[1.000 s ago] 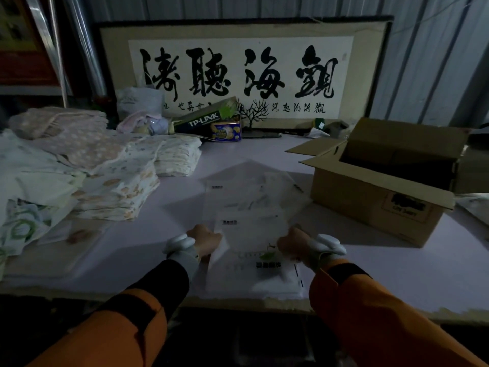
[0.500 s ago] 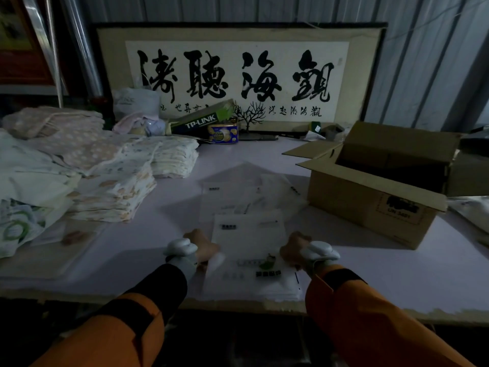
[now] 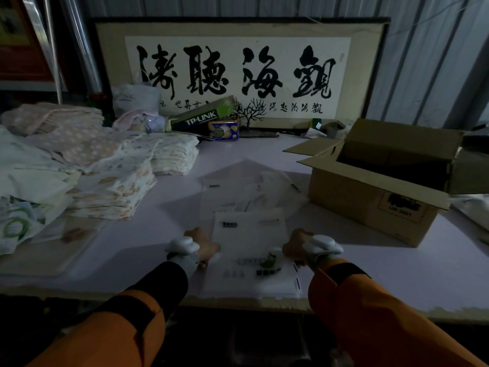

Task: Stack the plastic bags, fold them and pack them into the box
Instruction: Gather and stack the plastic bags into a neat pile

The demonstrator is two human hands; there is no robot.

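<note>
A stack of clear plastic bags (image 3: 251,250) with dark printed labels lies at the table's near edge. My left hand (image 3: 203,246) grips the top bag's left side and my right hand (image 3: 295,246) grips its right side. More loose plastic bags (image 3: 238,192) lie flat farther back on the table. An open cardboard box (image 3: 370,197) stands to the right with its flaps spread, its inside dark.
Piles of folded patterned cloth (image 3: 111,186) cover the left of the table. A TP-LINK carton (image 3: 201,117) and a small blue tin (image 3: 223,131) sit at the back under a framed calligraphy panel (image 3: 238,67). Another bag (image 3: 473,213) lies at the far right.
Both hands have drawn the top bag toward me over the near stack, and the hands have slid closer to the table's front edge.
</note>
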